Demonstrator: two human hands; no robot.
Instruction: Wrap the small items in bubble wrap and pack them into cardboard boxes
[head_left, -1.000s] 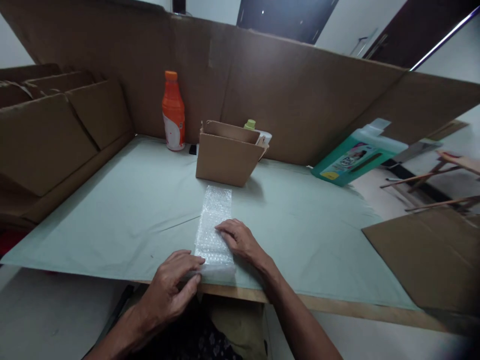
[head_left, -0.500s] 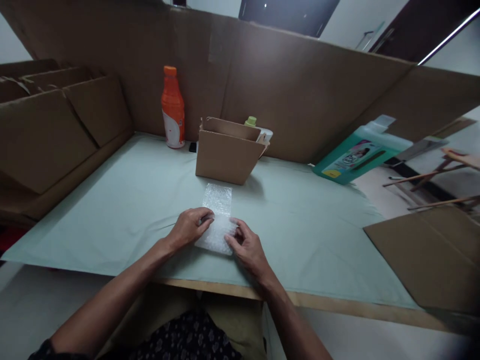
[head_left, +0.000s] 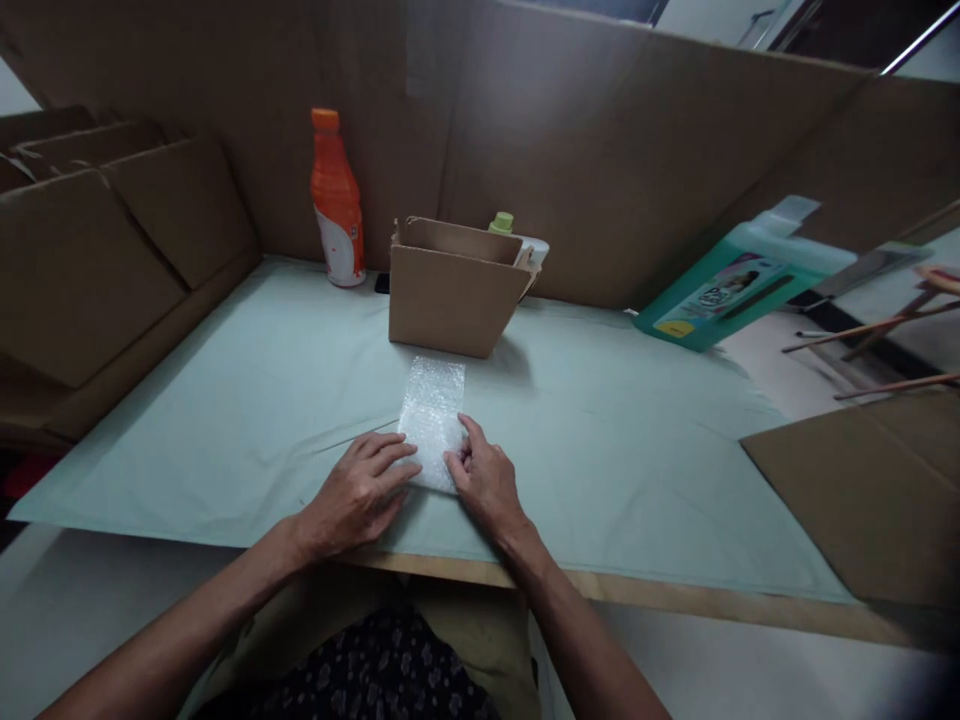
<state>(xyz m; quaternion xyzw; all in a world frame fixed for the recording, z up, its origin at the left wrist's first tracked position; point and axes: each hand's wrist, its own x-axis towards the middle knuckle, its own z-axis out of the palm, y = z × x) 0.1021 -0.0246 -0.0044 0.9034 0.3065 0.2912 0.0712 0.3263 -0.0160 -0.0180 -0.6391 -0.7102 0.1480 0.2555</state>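
A sheet of bubble wrap (head_left: 433, 415) lies on the pale green cloth in front of a cardboard box, its near part looking thicker, as if folded over. My left hand (head_left: 366, 488) rests at its lower left edge, fingers stretched out and the fingertips touching the plastic. On the opposite edge, my right hand (head_left: 486, 480) pinches the wrap between thumb and fingers. Whether anything lies inside the folded wrap cannot be made out.
The small open cardboard box (head_left: 450, 300) stands just beyond the wrap. An orange bottle (head_left: 337, 205) is behind it to the left, a green jug (head_left: 739, 280) at the right. Cardboard panels (head_left: 600, 150) wall the back; the green cloth (head_left: 615, 450) covers the table.
My left hand has let go of the wrap's upper fold and slid down and left, its fingers now spread. The raised flap now lies flatter. My right hand stays on the right edge.
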